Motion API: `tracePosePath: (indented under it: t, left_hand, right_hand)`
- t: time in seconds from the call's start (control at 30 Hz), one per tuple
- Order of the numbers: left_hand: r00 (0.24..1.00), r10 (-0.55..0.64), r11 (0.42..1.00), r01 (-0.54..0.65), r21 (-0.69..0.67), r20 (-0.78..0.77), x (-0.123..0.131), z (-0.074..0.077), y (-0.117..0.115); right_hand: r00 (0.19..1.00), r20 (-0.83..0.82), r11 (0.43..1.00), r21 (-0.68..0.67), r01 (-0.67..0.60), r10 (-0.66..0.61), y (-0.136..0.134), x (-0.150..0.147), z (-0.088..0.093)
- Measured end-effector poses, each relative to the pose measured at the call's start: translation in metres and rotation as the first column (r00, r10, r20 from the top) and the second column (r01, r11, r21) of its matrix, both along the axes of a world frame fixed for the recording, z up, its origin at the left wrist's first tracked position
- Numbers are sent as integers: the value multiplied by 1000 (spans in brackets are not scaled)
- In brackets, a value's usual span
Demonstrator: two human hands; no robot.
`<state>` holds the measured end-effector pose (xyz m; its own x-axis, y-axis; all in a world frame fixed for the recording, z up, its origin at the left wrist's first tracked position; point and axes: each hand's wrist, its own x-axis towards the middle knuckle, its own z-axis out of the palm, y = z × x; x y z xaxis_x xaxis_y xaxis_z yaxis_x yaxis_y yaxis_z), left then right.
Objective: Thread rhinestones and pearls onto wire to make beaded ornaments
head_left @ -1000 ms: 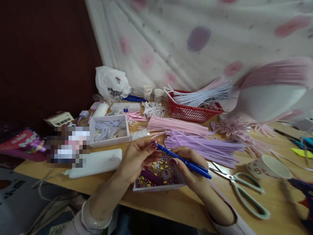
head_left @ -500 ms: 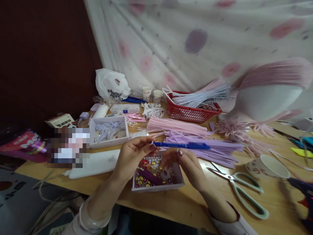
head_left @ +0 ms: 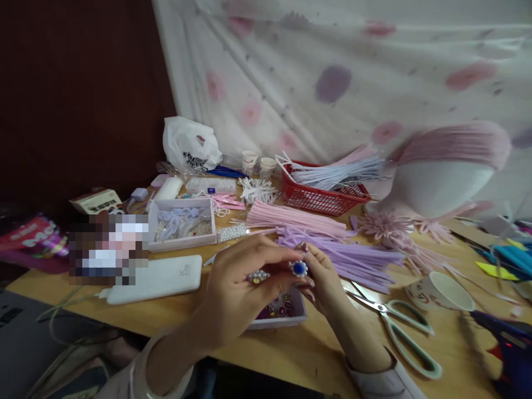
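My left hand point(head_left: 239, 277) is closed, with thumb and forefinger pinching a blue pen point(head_left: 298, 268) that seems to be seen end-on. Small white beads point(head_left: 293, 274) ring its round blue end. From the right, my right hand point(head_left: 326, 277) meets it, fingertips closed around the beaded end. Whether the beads form a string or a single piece I cannot tell. Below both hands sits a white box point(head_left: 286, 322) of pearls, gold pieces and dark red gems, largely hidden by my left hand; some contents show through the finger gap.
Scissors point(head_left: 380, 308), a paper cup point(head_left: 440, 291) and a glue gun point(head_left: 505, 335) lie at the right. Purple stems point(head_left: 353, 255), pink stems point(head_left: 295, 219) and a red basket point(head_left: 324, 197) stand behind. Left are a power bank point(head_left: 166, 280) and another bead box point(head_left: 183, 244).
The pen lay sideways, pointing right, with my right hand apart from it. It is now turned toward me, and my hands have come together on its beaded end.
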<state>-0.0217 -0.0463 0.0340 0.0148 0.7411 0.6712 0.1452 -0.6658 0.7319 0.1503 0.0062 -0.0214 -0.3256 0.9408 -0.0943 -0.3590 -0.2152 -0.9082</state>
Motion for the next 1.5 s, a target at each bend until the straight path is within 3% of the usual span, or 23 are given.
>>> tracePosePath:
  t: [0.33, 0.57, 0.7, 0.83, 0.93, 1.07, 1.17, 1.33, 1.5]
  left_hand:
    - [999, -42, 997, 44, 66, -24, 12, -1, -1]
    - [990, 65, 997, -60, 44, -124, 6, 1, -2]
    - [960, 114, 990, -131, -48, -256, -6, 1, -2]
    - [954, 154, 977, -186, -103, -258, -18, -7, -1]
    - [981, 159, 942, -185, -281, -113, -29, -15, -2]
    - [958, 100, 862, 51, -505, 268, -50, -25, -2]
    - [887, 88, 844, 176, -507, 454, -63, -31, -4]
    - [838, 124, 792, 239, -562, 531, -71, -32, -10]
    - [708, 141, 679, 439, -589, 691, -73, -31, -10]
  right_hand:
    - [983, 80, 977, 150, 150, -163, 2, -5, 6]
    - [958, 162, 949, 251, 193, -237, 8, 2, -7]
    - [917, 210, 900, 357, 250, -338, 11, 9, -14]
    - [832, 267, 814, 485, 320, -486, 9, 13, -16]
    - [768, 306, 759, 559, 333, -562, 9, 15, -16]
    - [700, 374, 713, 645, 274, -608, 18, 15, -12]
    - [676, 482, 730, 673, 122, -558, 36, 8, -5]
    - [628, 653, 745, 645, -169, -424, 66, -16, 1]
    - [579, 619, 652, 735, -189, -530, 54, -30, 13]
